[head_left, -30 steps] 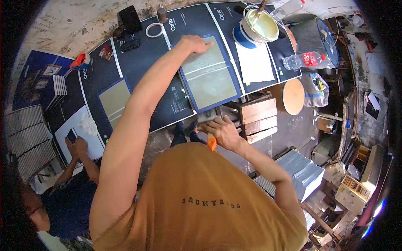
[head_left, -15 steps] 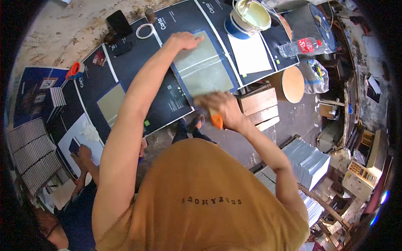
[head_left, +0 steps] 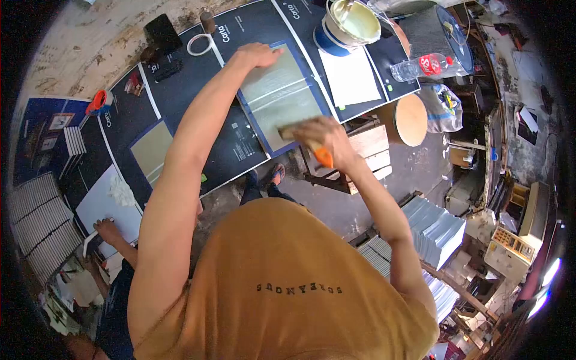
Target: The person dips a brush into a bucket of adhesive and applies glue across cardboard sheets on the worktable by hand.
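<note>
A grey-green board with blue borders (head_left: 282,87) lies on the black-covered table, a pale line across its middle. My left hand (head_left: 259,55) rests on its far left corner, fingers stretched out. My right hand (head_left: 327,137) is closed around a wide brush with an orange handle end (head_left: 324,157). The brush head is at the board's near end, blurred by motion. Beyond my right hand, a white sheet (head_left: 351,78) lies under a bucket of pale paste (head_left: 336,43), which has a tool standing in it.
A similar board (head_left: 150,150) lies to the left, near a tape roll (head_left: 200,45). A plastic bottle (head_left: 423,66) lies at the table's right end. Below it stand a wooden stool (head_left: 369,150) and a round-topped item (head_left: 413,120). A co-worker's hand (head_left: 108,230) is at lower left.
My right hand has swept the brush a little right and away from me along the board's near end. My left hand stays on the far corner. The co-worker's hand has shifted.
</note>
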A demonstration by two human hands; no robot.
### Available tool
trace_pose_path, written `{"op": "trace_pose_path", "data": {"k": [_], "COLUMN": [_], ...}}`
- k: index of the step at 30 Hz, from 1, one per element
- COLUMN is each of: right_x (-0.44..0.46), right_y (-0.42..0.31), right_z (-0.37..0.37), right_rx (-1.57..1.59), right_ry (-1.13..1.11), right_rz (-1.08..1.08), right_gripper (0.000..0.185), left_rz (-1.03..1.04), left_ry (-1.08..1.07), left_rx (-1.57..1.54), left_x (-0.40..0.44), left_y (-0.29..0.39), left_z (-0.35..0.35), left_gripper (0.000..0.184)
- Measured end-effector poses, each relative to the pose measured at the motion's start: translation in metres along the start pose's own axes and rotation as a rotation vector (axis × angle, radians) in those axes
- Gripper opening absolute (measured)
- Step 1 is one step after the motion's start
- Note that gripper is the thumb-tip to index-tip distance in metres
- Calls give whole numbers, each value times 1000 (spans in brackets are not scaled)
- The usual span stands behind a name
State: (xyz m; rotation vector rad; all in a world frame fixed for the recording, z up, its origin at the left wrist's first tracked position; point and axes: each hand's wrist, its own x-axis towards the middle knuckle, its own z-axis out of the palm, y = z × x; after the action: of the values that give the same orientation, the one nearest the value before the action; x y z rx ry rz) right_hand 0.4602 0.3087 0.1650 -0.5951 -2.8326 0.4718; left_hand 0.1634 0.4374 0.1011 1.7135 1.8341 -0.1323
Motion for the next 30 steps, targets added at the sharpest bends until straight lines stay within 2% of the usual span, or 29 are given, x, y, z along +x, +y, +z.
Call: {"op": "trace_pose_path", "data": {"k": [3, 7, 8, 11, 13, 15, 18, 21, 24, 27, 30], "right_x": [20, -30, -32, -12, 20, 39, 17, -31, -28, 16, 22], "right_y": [9, 6, 3, 9, 18, 35, 48, 53, 41, 40, 71], "right_z": [-6, -9, -21, -36, -31, -10, 11, -8, -40, -47, -21], "right_rx": [115, 56, 77, 63, 105, 64, 140, 144, 82, 108, 134], "right_ry": [-163, -428, -569, -327, -88, -46, -98, -441, -536, -122, -156], "right_rz": [82, -15, 36, 2, 35, 54, -6, -24, 72, 63, -24], "right_gripper": [31, 30, 33, 35, 35, 30, 27, 25, 23, 27, 26], "left_rz": [-48, -46, -52, -38, -43, -58, -53, -52, -21, -58, -69], "left_ry": [2, 56, 66, 31, 29, 44, 39, 69, 81, 25, 59], "left_rx": [18, -22, -33, -13, 0, 8, -4, -47, -32, -18, 26], "left_x": [4, -2, -1, 2, 7, 14, 0, -8, 9, 12, -2], "left_y": [3, -2, -6, -4, 1, -2, 3, -1, -10, 0, 13], "left_z": [-1, 7, 7, 6, 1, 6, 3, 5, 12, 5, 0], "left_gripper": [85, 84, 84, 83, 83, 82, 81, 81, 81, 80, 78]}}
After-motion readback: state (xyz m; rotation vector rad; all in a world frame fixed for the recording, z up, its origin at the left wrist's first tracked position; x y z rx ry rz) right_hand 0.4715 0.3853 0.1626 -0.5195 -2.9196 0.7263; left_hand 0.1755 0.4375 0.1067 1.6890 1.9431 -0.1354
